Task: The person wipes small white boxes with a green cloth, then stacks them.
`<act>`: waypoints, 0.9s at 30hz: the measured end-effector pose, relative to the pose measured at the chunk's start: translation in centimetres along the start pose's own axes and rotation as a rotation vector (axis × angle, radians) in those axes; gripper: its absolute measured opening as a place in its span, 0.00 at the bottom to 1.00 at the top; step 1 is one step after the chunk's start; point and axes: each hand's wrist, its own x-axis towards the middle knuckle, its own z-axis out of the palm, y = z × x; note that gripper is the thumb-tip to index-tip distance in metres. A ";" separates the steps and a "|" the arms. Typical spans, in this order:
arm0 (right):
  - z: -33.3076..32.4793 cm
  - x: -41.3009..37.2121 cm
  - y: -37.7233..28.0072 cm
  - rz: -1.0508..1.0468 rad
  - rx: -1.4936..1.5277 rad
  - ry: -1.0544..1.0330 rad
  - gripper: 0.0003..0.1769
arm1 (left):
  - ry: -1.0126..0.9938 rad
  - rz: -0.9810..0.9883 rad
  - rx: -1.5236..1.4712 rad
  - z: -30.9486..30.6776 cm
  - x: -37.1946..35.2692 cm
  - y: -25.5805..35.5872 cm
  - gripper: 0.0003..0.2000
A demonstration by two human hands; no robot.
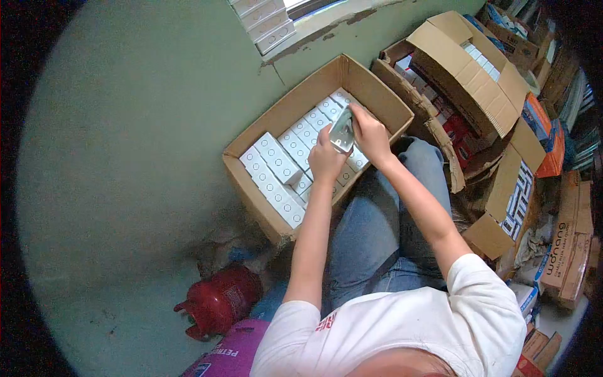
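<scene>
Both hands are over a large cardboard carton against the wall. My left hand grips the near side of a white hollow electrical box, its fingers closed on the edge. My right hand holds the same box from the far side, fingers curled over its top. The open side of the box shows toward me. Below it, rows of white electrical boxes with round knockout marks fill part of the carton. One row sits higher than those around it.
Several white boxes are stacked on the window ledge. To the right stand an open carton, a carton with blue-and-white contents and an orange box. A red gas cylinder and a purple sack are at lower left.
</scene>
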 end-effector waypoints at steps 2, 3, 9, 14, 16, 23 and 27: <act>-0.6 -0.8 -1.0 -0.020 0.163 0.004 0.16 | -0.002 -0.200 -0.014 -1.0 0.2 1.0 0.34; -1.0 -1.0 -1.4 -0.042 0.150 0.004 0.16 | 0.004 -0.202 -0.028 -1.1 0.4 0.8 0.34; -0.6 -0.3 -0.5 0.315 0.179 -0.036 0.19 | 0.134 0.079 -0.019 0.1 0.1 -0.9 0.37; 1.0 0.6 3.5 0.440 0.093 -0.175 0.24 | 0.175 0.317 0.043 0.2 -0.1 -0.4 0.39; 0.5 0.9 3.3 0.421 0.071 -0.196 0.21 | 0.188 0.331 0.037 0.1 0.1 -0.2 0.38; -1.8 0.9 1.2 0.349 -0.025 -0.292 0.14 | 0.071 0.161 -0.001 0.0 -0.5 -0.2 0.33; -2.0 0.3 0.0 0.158 -0.180 -0.169 0.16 | 0.076 0.024 -0.005 0.0 -0.4 0.5 0.35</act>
